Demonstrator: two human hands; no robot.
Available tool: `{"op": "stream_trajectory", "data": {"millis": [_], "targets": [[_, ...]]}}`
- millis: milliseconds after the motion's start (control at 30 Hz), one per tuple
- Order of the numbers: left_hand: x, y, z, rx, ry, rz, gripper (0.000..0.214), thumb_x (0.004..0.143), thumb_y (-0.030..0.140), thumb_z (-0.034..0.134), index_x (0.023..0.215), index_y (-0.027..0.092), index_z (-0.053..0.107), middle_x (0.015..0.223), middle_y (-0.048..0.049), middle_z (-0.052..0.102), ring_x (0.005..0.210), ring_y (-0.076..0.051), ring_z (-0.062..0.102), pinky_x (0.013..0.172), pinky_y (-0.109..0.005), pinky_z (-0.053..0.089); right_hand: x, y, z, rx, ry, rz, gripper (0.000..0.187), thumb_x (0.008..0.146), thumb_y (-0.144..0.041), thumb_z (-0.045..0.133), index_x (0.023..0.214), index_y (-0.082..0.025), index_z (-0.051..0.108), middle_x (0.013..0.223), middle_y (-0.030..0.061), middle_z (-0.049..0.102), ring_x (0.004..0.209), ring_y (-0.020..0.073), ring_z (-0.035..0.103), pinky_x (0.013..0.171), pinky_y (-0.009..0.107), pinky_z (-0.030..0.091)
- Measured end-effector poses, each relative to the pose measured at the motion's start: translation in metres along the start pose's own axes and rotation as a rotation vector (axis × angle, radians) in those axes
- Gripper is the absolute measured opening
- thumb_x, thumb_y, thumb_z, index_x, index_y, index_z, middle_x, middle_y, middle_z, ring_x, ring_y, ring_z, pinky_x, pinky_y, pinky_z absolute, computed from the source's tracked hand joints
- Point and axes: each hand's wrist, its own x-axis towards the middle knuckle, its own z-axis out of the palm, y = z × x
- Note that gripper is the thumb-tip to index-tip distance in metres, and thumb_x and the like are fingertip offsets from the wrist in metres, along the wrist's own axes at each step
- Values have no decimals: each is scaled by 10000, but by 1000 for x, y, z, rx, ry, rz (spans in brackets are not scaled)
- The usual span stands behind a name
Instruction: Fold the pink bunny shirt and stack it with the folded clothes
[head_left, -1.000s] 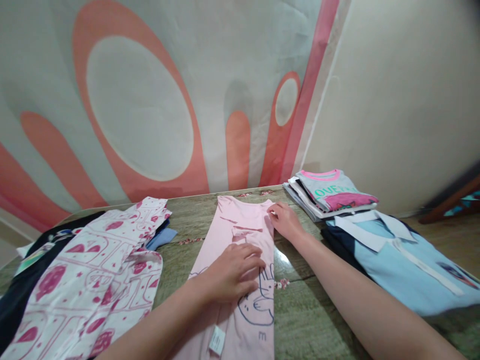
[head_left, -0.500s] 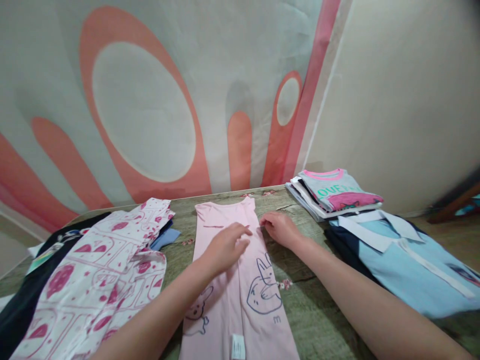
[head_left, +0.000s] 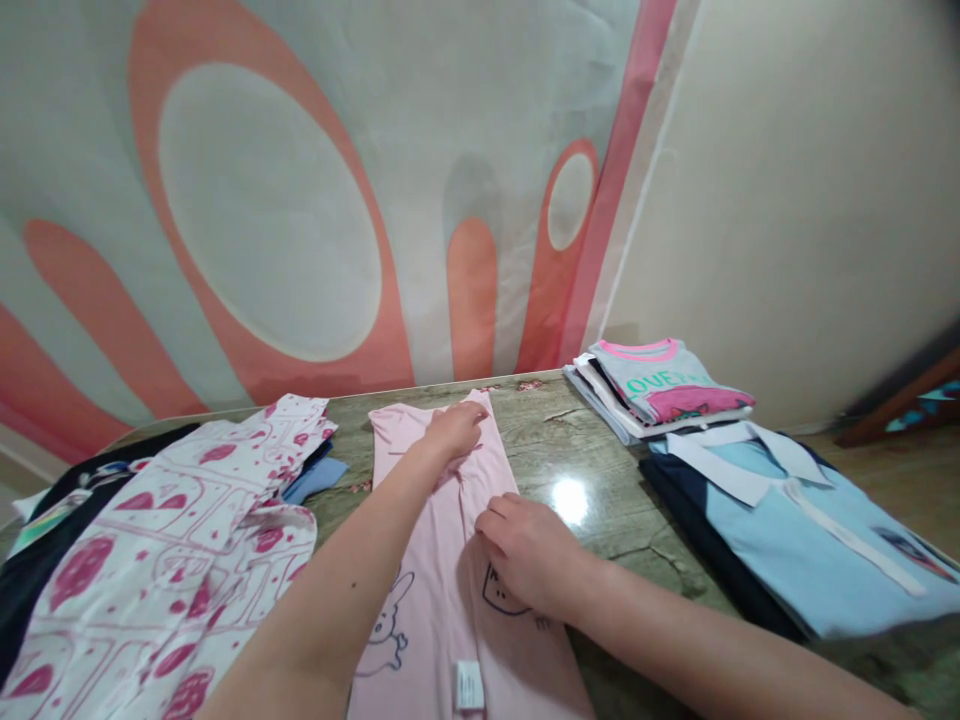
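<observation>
A pink garment (head_left: pixel 450 540) with rabbit drawings and a white label lies lengthwise on the table (head_left: pixel 585 470), folded into a narrow strip. My left hand (head_left: pixel 452 430) rests on its far end near the neckline, fingers curled down onto the fabric. My right hand (head_left: pixel 525 550) presses on the middle of the garment, over one rabbit drawing, fingers bent and lying on the cloth.
A white garment with pink prints (head_left: pixel 172 540) lies on dark clothes at the left. A folded stack topped by a grey and pink shirt (head_left: pixel 660 385) sits at the back right. A light blue collared shirt (head_left: pixel 810 520) lies at the right. A patterned curtain hangs behind.
My left hand has moved from the garment's middle up to its far end. My right hand has come back from the far right edge to the middle. The garment has shifted left.
</observation>
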Motion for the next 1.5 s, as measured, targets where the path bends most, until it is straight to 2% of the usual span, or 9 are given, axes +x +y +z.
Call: {"op": "stream_trajectory", "data": {"millis": [300, 433, 533, 767, 867, 1000, 1167, 1333, 1500], "targets": [[-19, 7, 7, 18, 31, -12, 414, 919, 469, 433, 1271, 258, 494, 1449, -94, 459, 1364, -260, 352, 1098, -592, 222, 5, 19, 1, -16, 43, 3, 105, 870, -113, 508, 860, -159, 602, 892, 81, 595, 862, 229, 516, 800, 360, 426], [-19, 3, 10, 7, 4, 6, 558, 861, 590, 489, 1313, 262, 474, 1522, -92, 372, 1416, -303, 267, 1099, -629, 188, 10, 29, 6, 41, 146, 73, 176, 896, -139, 506, 1050, -141, 592, 1133, 112, 580, 1039, 241, 497, 897, 378, 402], [-17, 3, 11, 8, 1, 0, 638, 817, 641, 529, 1328, 264, 473, 1536, -90, 353, 1421, -339, 250, 1087, -644, 199, 12, 30, 9, 41, 119, 82, 142, 910, -152, 493, 1001, -149, 601, 1052, 101, 598, 988, 239, 514, 866, 384, 401], [-22, 10, 0, 15, 91, 18, 322, 865, 402, 546, 1136, 236, 593, 1296, -76, 575, 1259, -262, 461, 1059, -436, 331, 12, 34, 10, 74, 150, 103, 133, 914, -189, 533, 1024, -159, 604, 1057, 94, 598, 1012, 235, 516, 866, 365, 387], [-23, 14, -1, 10, 62, 58, 335, 793, 463, 636, 1044, 242, 621, 1161, -45, 627, 1106, -243, 560, 959, -369, 414, 12, 40, 8, 47, 137, 105, 102, 918, -176, 522, 936, -168, 622, 972, 79, 618, 963, 230, 530, 836, 361, 376], [-23, 22, 3, 27, 81, 29, 410, 791, 532, 639, 1046, 212, 601, 1151, -87, 609, 1081, -277, 558, 931, -409, 414, 8, 32, 2, -31, 154, 56, 196, 944, -177, 478, 818, -178, 627, 849, 68, 626, 875, 223, 538, 818, 379, 353], [-26, 26, -1, 37, 122, 25, 234, 891, 378, 555, 1067, 231, 596, 1176, -86, 587, 1159, -266, 509, 978, -413, 367, 3, 18, 1, -24, 160, 15, 214, 954, -220, 485, 808, -175, 636, 815, 59, 630, 807, 203, 552, 767, 350, 375], [-27, 23, -2, 32, 80, 38, 339, 775, 535, 669, 951, 249, 622, 1106, -56, 598, 1095, -279, 529, 910, -415, 409, 2, 16, 3, -8, 179, -19, 234, 969, -228, 468, 833, -168, 650, 840, 66, 634, 837, 200, 562, 782, 332, 402], [-26, 26, 2, 27, 93, 31, 263, 857, 482, 600, 954, 237, 614, 1116, -67, 601, 1115, -277, 517, 938, -437, 384, -1, 16, 6, 14, 175, -40, 307, 974, -275, 470, 737, -175, 638, 719, 36, 604, 698, 164, 556, 674, 296, 412]]}}
